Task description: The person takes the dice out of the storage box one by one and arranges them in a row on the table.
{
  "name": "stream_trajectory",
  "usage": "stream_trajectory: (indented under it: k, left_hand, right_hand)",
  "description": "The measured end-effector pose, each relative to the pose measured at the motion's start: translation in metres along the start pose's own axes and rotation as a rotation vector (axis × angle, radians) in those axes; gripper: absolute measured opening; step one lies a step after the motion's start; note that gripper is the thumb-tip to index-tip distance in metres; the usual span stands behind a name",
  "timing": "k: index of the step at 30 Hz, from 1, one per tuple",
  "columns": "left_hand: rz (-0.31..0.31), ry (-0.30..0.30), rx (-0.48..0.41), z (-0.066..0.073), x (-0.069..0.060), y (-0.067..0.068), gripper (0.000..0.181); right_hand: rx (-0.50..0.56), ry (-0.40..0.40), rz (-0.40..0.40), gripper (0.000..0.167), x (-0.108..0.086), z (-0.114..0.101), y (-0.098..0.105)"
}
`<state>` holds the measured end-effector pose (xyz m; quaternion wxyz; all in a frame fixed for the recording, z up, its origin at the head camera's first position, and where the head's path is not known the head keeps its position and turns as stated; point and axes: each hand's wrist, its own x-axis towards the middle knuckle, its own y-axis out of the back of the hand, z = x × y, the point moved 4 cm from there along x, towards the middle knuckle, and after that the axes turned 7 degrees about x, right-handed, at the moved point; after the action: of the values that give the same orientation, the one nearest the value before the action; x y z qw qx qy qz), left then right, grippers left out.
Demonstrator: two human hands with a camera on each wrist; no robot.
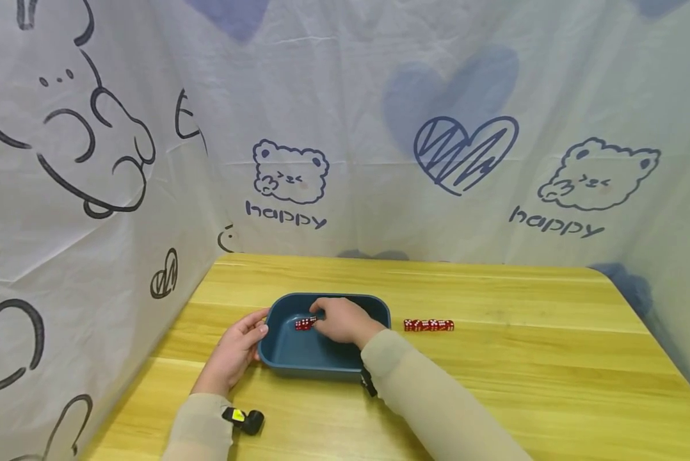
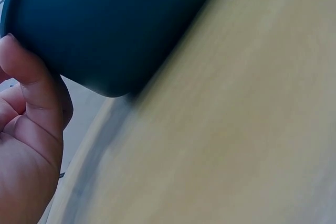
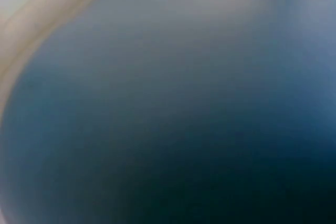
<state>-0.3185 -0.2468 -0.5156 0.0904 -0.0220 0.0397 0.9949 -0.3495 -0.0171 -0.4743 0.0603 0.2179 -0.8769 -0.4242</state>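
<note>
A dark blue-green rectangular bin [image 1: 316,372] stands on the table. At its left end the left hand [image 1: 235,349] grips the rim, thumb on top; the left wrist view shows that hand [image 2: 31,124] against the bin's outer wall [image 2: 115,30]. The right hand [image 1: 345,320] reaches inside the bin, thumb and fingers pinching the right end of some red dice [image 1: 303,324] with white dots. Its fingers partly cover those dice. Only blurred blue-green bin surface [image 3: 157,103] fills the right wrist view, with the hand out of sight there.
Right of the bin, a row of several red dice [image 1: 429,325] lies on the yellow wood-grain table [image 1: 495,384]. Pale cloth with printed drawings [image 1: 368,192] hangs behind the table and along its left and right sides.
</note>
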Motion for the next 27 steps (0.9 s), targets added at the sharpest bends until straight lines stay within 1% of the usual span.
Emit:
stream_trajectory:
  k: [5,9,12,15,21,24,27]
  left_hand:
    - [-0.01,-0.018,0.014,0.0,0.001,-0.001,0.048]
    - [-0.007,-0.022,0.021,-0.001,0.002,0.0,0.047]
    - [0.003,-0.01,0.014,-0.002,0.002,0.001,0.046]
    - [0.012,-0.001,0.012,-0.003,0.002,0.001,0.046]
    - [-0.002,-0.009,0.015,-0.003,0.002,0.0,0.048]
    - [-0.003,-0.005,0.008,-0.002,0.002,0.0,0.047]
    - [-0.001,-0.002,0.011,-0.002,0.001,0.0,0.048]
  right_hand:
    - [-0.042,-0.013,-0.006,0.038,0.0,0.006,-0.003]
    - [-0.043,0.006,-0.044,0.042,-0.001,0.008,-0.005]
    - [-0.026,0.024,-0.077,0.044,-0.001,0.008,-0.007]
    - [-0.014,0.028,-0.093,0.043,-0.001,0.009,-0.009]
    - [0.042,0.044,-0.108,0.032,-0.002,0.01,-0.008]
    - [0.079,0.045,-0.13,0.022,-0.002,0.012,-0.008]
    - [0.081,0.047,-0.159,0.012,-0.002,0.013,-0.01]
